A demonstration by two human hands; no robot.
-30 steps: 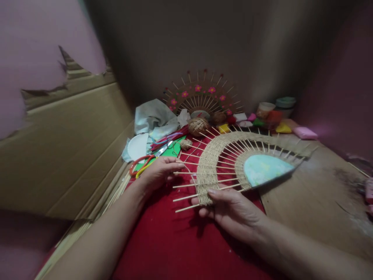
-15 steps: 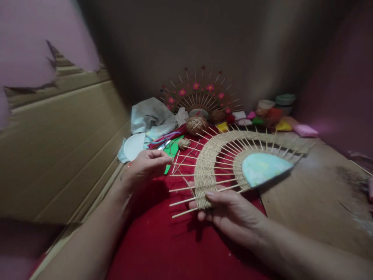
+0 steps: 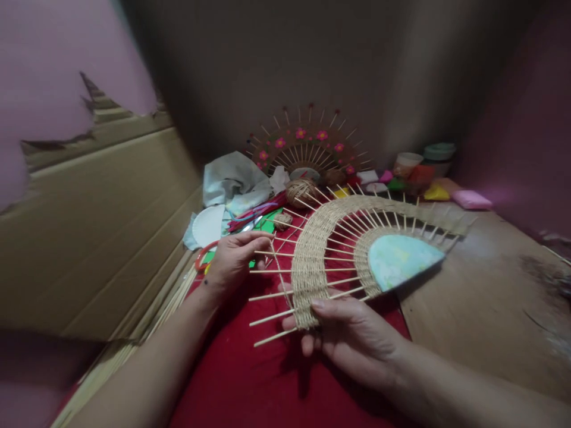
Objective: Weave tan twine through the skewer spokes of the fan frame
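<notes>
A half-round woven fan (image 3: 307,261) of thin sticks and tan twine hangs over the red cloth, with a pale blue-green half disc (image 3: 401,261) at its centre. My right hand (image 3: 352,336) grips the lower end of the wide woven band, thumb on top and fingers beneath. Bare stick ends point left from the band. My left hand (image 3: 238,258) pinches a strand of twine (image 3: 279,267) that runs down to the band's lower left edge. Just beyond the sticks lies a small ball of twine (image 3: 282,221).
Behind stands a finished-looking fan with pink flowers (image 3: 301,134). Near it are a larger twine ball (image 3: 302,191), a grey cloth (image 3: 234,178), colourful packets (image 3: 437,191) and tubs (image 3: 407,163). Cardboard (image 3: 111,226) rises at left; thin sticks (image 3: 173,300) lie along it.
My left hand has moved slightly right and down with the twine, which now hangs more steeply. The held fan has shifted a little left and its lower end has dropped slightly.
</notes>
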